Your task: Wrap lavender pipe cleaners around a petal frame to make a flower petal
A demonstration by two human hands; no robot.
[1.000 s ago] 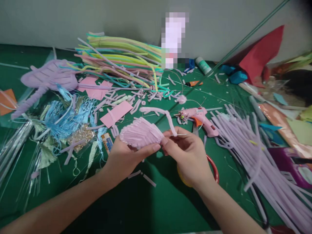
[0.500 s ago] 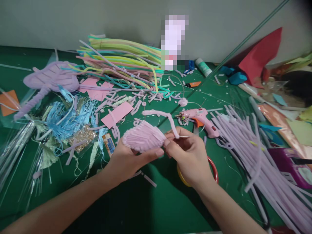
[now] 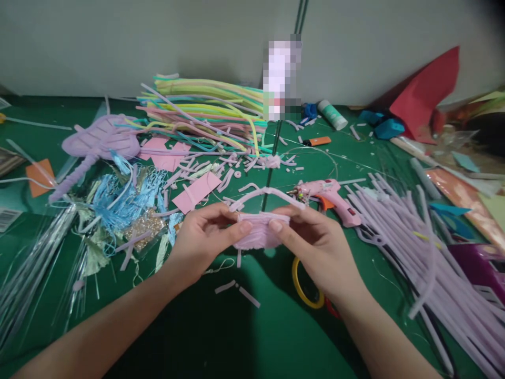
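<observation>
Between both hands is a lilac craft piece [image 3: 261, 236] of closely packed fuzzy pipe cleaner rows. My left hand [image 3: 203, 239] pinches its left end, thumb on the near face. Its right end is gripped by my right hand [image 3: 321, 245], the thumb pressed on the front. A loose lilac pipe cleaner [image 3: 266, 191] arches above the piece, with its right end close to my right fingers. Both hands' other fingers are partly hidden behind the piece. Scissors [image 3: 296, 281] with yellow and red handles lie under my right hand. Beyond that hand rests a pink glue gun [image 3: 329, 190].
Lilac pipe cleaners [image 3: 398, 237] lie in a bundle at right. Multicoloured pipe cleaners [image 3: 205, 102] are piled at the back. A lilac leaf-shaped piece [image 3: 100, 138], blue tassels [image 3: 122, 197] and a pink card [image 3: 197, 192] lie at left. Cut scraps [image 3: 249, 296] dot the green table.
The piece has turned and come level, showing a narrower ribbed face. My right hand has moved from the pipe cleaner and its thin wire onto the piece's right end. The view has shifted slightly.
</observation>
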